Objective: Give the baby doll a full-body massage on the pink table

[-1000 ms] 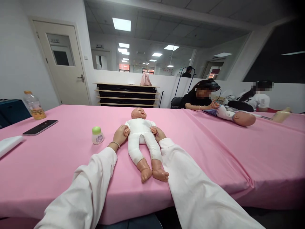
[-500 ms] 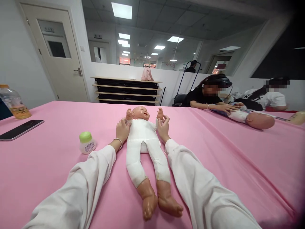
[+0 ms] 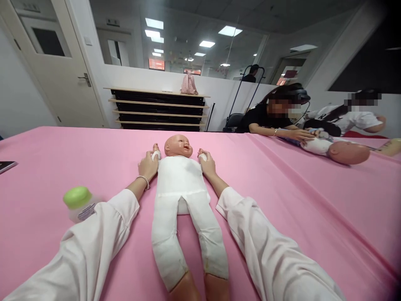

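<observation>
A baby doll [image 3: 181, 177] with a white cloth body lies face up on the pink-covered table [image 3: 263, 217], its head at the far end and its feet cut off by the lower edge of the view. My left hand [image 3: 148, 165] is closed around the doll's arm on the left, below the small doll hand. On the other side, my right hand [image 3: 208, 163] grips the doll's other arm, thumb along the white sleeve. Both doll arms lie out beside the head. Left of my left forearm stands a small jar [image 3: 79, 203] with a green lid, partly behind my sleeve.
A phone [image 3: 6, 166] lies at the left edge. At the right, a co-worker [image 3: 266, 121] handles a second doll [image 3: 347, 151], and another person [image 3: 354, 115] sits beyond. Behind the table is a shelf stack [image 3: 158, 109] with a pink backpack [image 3: 189, 84] on top.
Both my hands have moved the doll's arms outward and down, away from its head. The view has tilted down and closer, so the bottle has left the view and the doll's feet are cut off.
</observation>
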The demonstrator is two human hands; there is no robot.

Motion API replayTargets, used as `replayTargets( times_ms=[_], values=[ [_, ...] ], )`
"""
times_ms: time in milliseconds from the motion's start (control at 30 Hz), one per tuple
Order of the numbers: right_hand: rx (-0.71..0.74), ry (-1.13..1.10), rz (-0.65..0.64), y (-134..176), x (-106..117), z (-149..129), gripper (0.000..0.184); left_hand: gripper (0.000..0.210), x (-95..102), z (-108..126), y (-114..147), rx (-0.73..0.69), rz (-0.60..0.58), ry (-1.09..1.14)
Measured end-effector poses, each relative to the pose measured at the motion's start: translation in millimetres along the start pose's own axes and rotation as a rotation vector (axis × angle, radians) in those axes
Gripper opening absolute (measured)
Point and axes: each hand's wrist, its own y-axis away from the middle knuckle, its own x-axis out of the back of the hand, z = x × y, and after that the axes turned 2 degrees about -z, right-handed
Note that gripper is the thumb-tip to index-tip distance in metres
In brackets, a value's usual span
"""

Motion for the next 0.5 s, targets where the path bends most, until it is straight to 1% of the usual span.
replayTargets(
  times_ms=[33,100,200,300,367,500],
  values=[
    [0.014,0.01,0.001,2,1,-1,0.036,0.038,0.7,0,2,-0.014,-0.003,0.029],
    [0.085,0.027,0.045,8,3,-5,0.043,0.04,2.4,-1,5,-0.037,0.01,0.103],
    [0.235,0.041,0.128,19,5,-11,0.059,0.043,5.7,-2,13,-0.061,0.074,0.191],
    [0.326,0.039,0.147,32,8,-15,0.069,0.05,10.4,-5,23,-0.06,0.143,0.243],
    [0.349,0.037,0.148,41,10,-17,0.072,0.057,13.9,-7,32,-0.048,0.178,0.282],
    [0.336,0.048,0.15,59,19,-21,0.076,0.072,19.7,-14,49,-0.046,0.231,0.354]
  ],
)
